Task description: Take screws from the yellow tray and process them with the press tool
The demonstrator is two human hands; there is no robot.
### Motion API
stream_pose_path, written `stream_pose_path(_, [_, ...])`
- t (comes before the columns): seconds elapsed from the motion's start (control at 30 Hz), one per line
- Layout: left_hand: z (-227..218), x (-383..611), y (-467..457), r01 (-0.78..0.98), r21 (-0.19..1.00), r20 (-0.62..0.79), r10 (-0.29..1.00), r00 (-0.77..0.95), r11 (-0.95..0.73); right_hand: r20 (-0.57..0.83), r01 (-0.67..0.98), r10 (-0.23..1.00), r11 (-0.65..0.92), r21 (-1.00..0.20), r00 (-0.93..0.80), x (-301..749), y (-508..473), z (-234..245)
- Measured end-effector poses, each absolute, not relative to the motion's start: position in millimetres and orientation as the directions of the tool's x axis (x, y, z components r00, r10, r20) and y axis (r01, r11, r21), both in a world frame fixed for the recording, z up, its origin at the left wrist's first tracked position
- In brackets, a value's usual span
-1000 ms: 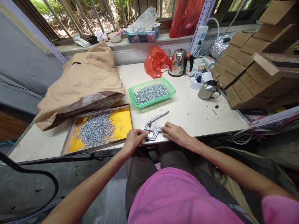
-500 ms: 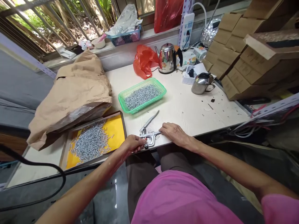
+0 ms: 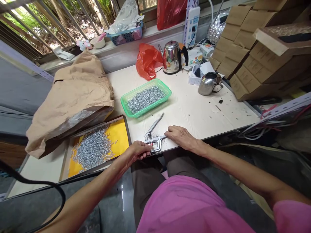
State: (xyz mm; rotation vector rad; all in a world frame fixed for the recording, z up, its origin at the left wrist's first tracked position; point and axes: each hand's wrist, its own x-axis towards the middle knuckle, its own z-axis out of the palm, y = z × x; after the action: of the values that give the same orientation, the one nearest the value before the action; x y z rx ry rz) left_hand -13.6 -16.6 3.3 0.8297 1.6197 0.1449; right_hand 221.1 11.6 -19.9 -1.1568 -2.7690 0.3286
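Observation:
A metal hand press tool [image 3: 153, 137] lies at the near edge of the white table [image 3: 194, 110], its upper lever raised and pointing away. My left hand [image 3: 138, 150] is closed at the tool's jaw end, fingers pinched on something too small to make out. My right hand [image 3: 181, 137] rests palm down on the tool's lower handle, fingers curled over it. To the left sits a cardboard tray [image 3: 97, 147] with a yellow floor and a heap of small silver parts. Behind the tool stands a green basket [image 3: 145, 97] filled with similar silver parts.
A large brown paper sack [image 3: 73, 94] lies at the left. Farther back are a red plastic bag [image 3: 147, 61], a steel kettle [image 3: 172, 57] and a small steel pot [image 3: 208, 83]. Stacked cardboard boxes [image 3: 264, 55] fill the right side. A black cable [image 3: 36, 184] loops at lower left.
The view has swung a little left and down. Both hands stay at the press tool, the left one settling slightly lower at its jaw.

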Motion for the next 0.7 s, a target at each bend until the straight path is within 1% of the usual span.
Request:
stream_pose_path(0.1, [5,-13,-17,0.41,0.511,-0.837,0.546,0.039,0.756,0.057,0.648,0.689,0.704,-0.291,-0.723,223,27,-14])
stream_pose_path(0.17, [5,-14,-17,0.413,0.516,-0.832,0.555,0.03,0.751,0.069,0.624,0.666,0.726,-0.288,-0.743,221,43,-14])
stream_pose_path(0.3, [3,-15,-19,0.418,0.511,-0.831,0.556,0.016,0.751,-0.026,0.569,0.584,0.779,-0.263,-0.811,209,74,-21])
stream_pose_path(0.37, [3,-14,-19,0.4,0.516,-0.83,0.558,0.015,0.757,-0.051,0.553,0.559,0.795,-0.249,-0.827,201,84,-24])
stream_pose_path(0.57, [3,-12,-23,0.358,0.536,-0.814,0.581,-0.022,0.765,-0.064,0.558,0.555,0.815,-0.159,-0.829,198,85,-18])
stream_pose_path(0.7, [5,-9,-25,0.365,0.529,-0.81,0.584,-0.051,0.766,-0.071,0.571,0.567,0.808,-0.143,-0.82,202,79,-11])
